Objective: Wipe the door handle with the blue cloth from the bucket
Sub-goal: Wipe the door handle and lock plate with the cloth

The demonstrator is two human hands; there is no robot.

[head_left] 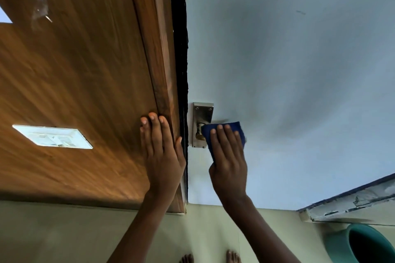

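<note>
A metal door handle (201, 121) with a silver backplate is mounted on the pale blue door (288, 70), near its left edge. My right hand (228, 162) holds the blue cloth (235, 129) pressed over the handle's lever, which the cloth and fingers hide. Only the backplate and a brass keyhole piece show. My left hand (162, 151) lies flat with spread fingers on the brown wooden panel (74, 70), at its edge beside the door gap.
A green bucket (361, 245) stands on the floor at the lower right. A white switch plate (52, 136) sits on the wooden panel at left. A clear hook (40, 5) is stuck higher up. My bare feet (210, 257) show at the bottom.
</note>
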